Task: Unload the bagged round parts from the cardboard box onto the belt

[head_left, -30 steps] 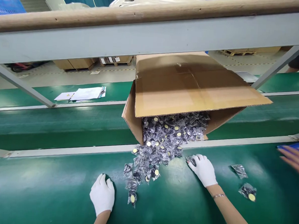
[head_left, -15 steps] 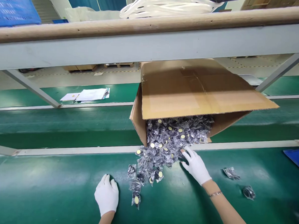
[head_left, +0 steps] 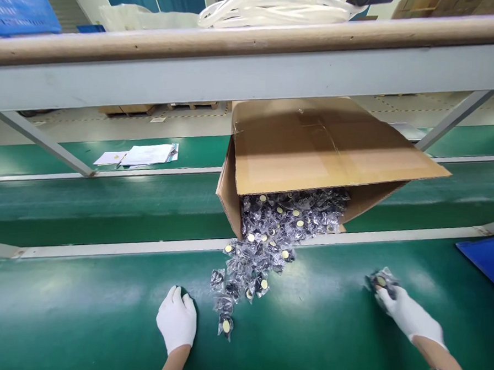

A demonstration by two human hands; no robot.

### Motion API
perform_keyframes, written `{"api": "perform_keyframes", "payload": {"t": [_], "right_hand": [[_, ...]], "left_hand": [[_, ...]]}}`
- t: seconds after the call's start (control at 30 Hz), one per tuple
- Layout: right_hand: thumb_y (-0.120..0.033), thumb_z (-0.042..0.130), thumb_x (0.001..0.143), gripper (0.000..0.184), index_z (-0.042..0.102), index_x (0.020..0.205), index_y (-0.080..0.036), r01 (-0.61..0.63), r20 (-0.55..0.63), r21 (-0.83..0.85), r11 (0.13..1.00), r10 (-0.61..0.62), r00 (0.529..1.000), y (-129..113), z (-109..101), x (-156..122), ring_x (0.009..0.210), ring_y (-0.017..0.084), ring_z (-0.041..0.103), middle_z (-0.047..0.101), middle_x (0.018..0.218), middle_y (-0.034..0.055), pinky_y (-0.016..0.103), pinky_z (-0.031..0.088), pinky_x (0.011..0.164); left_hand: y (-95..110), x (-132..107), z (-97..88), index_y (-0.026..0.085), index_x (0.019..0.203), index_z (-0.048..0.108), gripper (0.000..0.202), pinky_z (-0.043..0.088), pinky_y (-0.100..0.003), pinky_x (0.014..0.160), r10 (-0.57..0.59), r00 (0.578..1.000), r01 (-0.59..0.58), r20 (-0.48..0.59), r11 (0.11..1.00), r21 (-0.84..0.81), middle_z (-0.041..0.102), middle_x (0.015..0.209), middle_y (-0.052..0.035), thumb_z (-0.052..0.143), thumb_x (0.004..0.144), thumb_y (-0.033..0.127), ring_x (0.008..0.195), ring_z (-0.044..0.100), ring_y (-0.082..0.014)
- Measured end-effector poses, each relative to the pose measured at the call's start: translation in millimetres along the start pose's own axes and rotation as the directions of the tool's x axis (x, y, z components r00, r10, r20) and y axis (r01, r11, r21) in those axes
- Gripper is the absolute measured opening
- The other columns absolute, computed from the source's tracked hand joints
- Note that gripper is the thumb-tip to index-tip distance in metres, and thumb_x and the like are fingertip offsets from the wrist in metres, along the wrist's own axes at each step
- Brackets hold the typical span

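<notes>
A cardboard box (head_left: pixel 315 150) lies on its side on the green belt (head_left: pixel 99 310). Small clear bags holding black parts with yellow discs spill from it in a pile (head_left: pixel 264 246). My left hand (head_left: pixel 177 320), in a white glove, rests flat on the belt left of the pile, fingers together, holding nothing. One stray bag (head_left: pixel 224 326) lies just right of it. My right hand (head_left: pixel 404 310), also gloved, reaches far right and pinches a small bag (head_left: pixel 380 280) at the fingertips.
A grey metal shelf beam (head_left: pixel 253 69) crosses overhead with white tubing (head_left: pixel 273 7) on top. Papers (head_left: pixel 141 154) lie on the far belt. A blue tray corner (head_left: pixel 485 261) sits at the right edge. Blue crate (head_left: pixel 20 4) upper left.
My right hand left the pile at the box mouth and swung right across the belt, fingers now on a bag there. The left hand stayed put.
</notes>
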State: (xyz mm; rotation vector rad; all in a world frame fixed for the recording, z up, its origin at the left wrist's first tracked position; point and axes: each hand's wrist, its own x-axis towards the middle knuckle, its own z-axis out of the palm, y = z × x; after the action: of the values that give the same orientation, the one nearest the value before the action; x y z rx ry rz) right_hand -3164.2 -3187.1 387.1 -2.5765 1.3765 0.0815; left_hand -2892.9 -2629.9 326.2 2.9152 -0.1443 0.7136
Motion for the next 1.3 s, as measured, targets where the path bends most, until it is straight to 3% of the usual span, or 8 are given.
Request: {"api": "perform_keyframes", "payload": {"t": [0.17, 0.33, 0.47, 0.7, 0.83, 0.93, 1.17, 1.3], "right_hand": [[-0.051, 0.034, 0.095, 0.052, 0.071, 0.105, -0.016, 0.1, -0.182, -0.277, 0.956, -0.154, 0.971, -45, -11, -13, 0.085, 0.041, 0.067, 0.07, 0.106, 0.0242, 0.056, 0.053, 0.071], [-0.045, 0.044, 0.094, 0.047, 0.064, 0.125, -0.016, 0.514, -0.199, 0.248, 0.821, -0.476, 0.856, -198, 45, -27, 0.116, 0.03, 0.064, 0.068, 0.127, 0.0165, 0.045, 0.053, 0.1], [-0.05, 0.064, 0.084, 0.045, 0.067, 0.114, -0.016, 0.605, -0.3, 0.305, 0.736, -0.528, 0.794, -243, 83, -35, 0.117, 0.033, 0.06, 0.064, 0.131, 0.018, 0.047, 0.05, 0.102], [-0.038, 0.066, 0.087, 0.032, 0.07, 0.112, -0.019, 0.453, -0.123, 0.051, 0.89, -0.445, 0.887, -253, 81, -65, 0.095, 0.029, 0.061, 0.063, 0.101, 0.0124, 0.037, 0.049, 0.078], [-0.036, 0.058, 0.085, 0.018, 0.063, 0.094, -0.021, 0.362, 0.004, 0.275, 0.891, -0.377, 0.926, -236, 77, -72, 0.081, 0.02, 0.061, 0.064, 0.109, 0.0088, 0.03, 0.045, 0.067], [-0.043, 0.06, 0.078, 0.022, 0.05, 0.078, -0.023, 0.18, 0.168, 0.531, 0.828, -0.311, 0.935, -206, 70, -72, 0.065, 0.015, 0.051, 0.06, 0.076, -0.0007, 0.029, 0.042, 0.065], [-0.066, 0.072, 0.07, 0.056, 0.053, 0.098, -0.022, -0.29, 0.584, 0.777, 0.559, -0.467, 0.664, -152, 21, -78, 0.053, 0.007, 0.026, 0.049, 0.071, -0.0068, 0.024, 0.017, 0.051], [-0.078, 0.069, 0.072, 0.071, 0.061, 0.112, -0.02, -0.251, 0.588, 0.762, 0.597, -0.475, 0.654, -104, -5, -74, 0.055, 0.007, 0.032, 0.057, 0.083, -0.0001, 0.025, 0.021, 0.051]], "left_hand": [[0, 0, -1.5, 0.003, 0.112, 0.07, 0.041, 0.055, -0.044, 0.094, -0.01, 1.0, 0.01, 0.012, 1.0, -0.015, 0.072, 0.12, -0.0221, 0.041, 0.097, 0.027, 0.106, 0.069, -0.0315], [-2, -2, 0.5, 0.004, 0.114, 0.069, 0.04, 0.054, -0.044, 0.096, -0.008, 1.0, 0.008, 0.016, 1.0, -0.01, 0.072, 0.121, -0.0219, 0.042, 0.097, 0.027, 0.108, 0.068, -0.0312], [-3, -3, 1.4, 0.004, 0.114, 0.069, 0.039, 0.054, -0.043, 0.097, 0.002, 1.0, -0.002, 0.017, 1.0, -0.007, 0.072, 0.121, -0.0212, 0.042, 0.097, 0.026, 0.108, 0.069, -0.0305], [-4, -3, 2.6, 0.006, 0.114, 0.069, 0.038, 0.053, -0.043, 0.098, -0.026, 0.999, 0.028, 0.044, 0.999, -0.034, 0.072, 0.122, -0.0206, 0.042, 0.097, 0.026, 0.109, 0.068, -0.0303], [-4, -3, 2.9, 0.007, 0.115, 0.069, 0.038, 0.052, -0.045, 0.1, -0.048, 0.997, 0.053, 0.061, 0.996, -0.069, 0.071, 0.123, -0.0211, 0.042, 0.096, 0.027, 0.111, 0.068, -0.0303], [-4, -3, 2.2, 0.008, 0.115, 0.069, 0.037, 0.052, -0.045, 0.101, -0.068, 0.995, 0.074, 0.07, 0.994, -0.086, 0.071, 0.124, -0.0201, 0.043, 0.096, 0.027, 0.112, 0.068, -0.0302], [0, 0, -1.5, 0.004, 0.116, 0.069, 0.041, 0.053, -0.045, 0.1, -0.05, 0.996, 0.054, 0.068, 0.997, -0.059, 0.071, 0.123, -0.0223, 0.042, 0.096, 0.028, 0.111, 0.067, -0.0316], [2, 0, -3.2, 0.003, 0.116, 0.069, 0.042, 0.053, -0.046, 0.1, -0.053, 0.996, 0.057, 0.071, 0.997, -0.052, 0.071, 0.124, -0.0228, 0.041, 0.097, 0.028, 0.111, 0.067, -0.0321]]}}
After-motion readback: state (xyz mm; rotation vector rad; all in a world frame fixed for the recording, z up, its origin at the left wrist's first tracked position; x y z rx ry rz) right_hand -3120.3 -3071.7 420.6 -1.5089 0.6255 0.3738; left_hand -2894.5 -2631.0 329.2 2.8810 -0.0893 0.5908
